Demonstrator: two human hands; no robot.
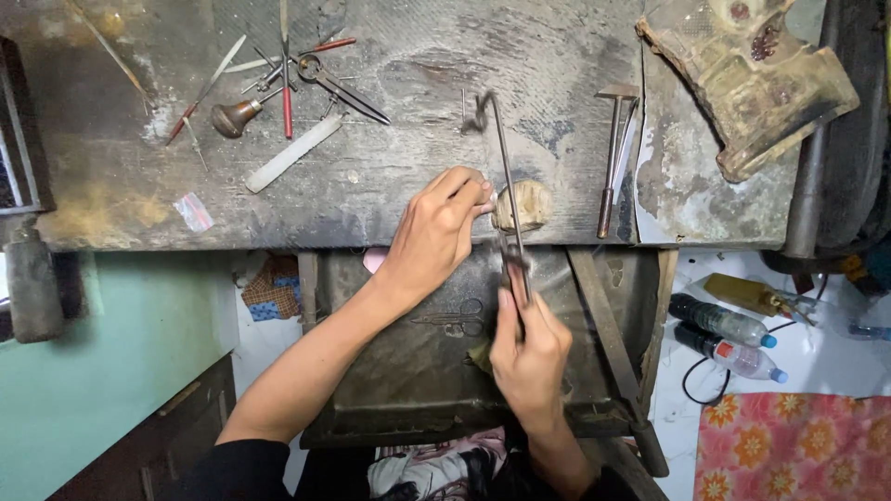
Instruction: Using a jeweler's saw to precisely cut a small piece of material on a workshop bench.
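Observation:
My right hand (529,357) grips the handle of a thin-framed saw (504,172) that reaches up over the worn wooden bench (408,148). My left hand (436,232) rests at the bench's front edge, fingertips pinched on something small against a rounded wooden peg (524,206). The small piece itself is hidden by my fingers. The saw blade runs right beside those fingertips.
Scissors (339,85), a wooden-handled graver (234,117), files and a white stick (292,154) lie at the bench's back left. A small hammer (613,153) lies to the right. A tray with small scissors (455,321) hangs below the bench. Bottles (729,336) lie on the floor at right.

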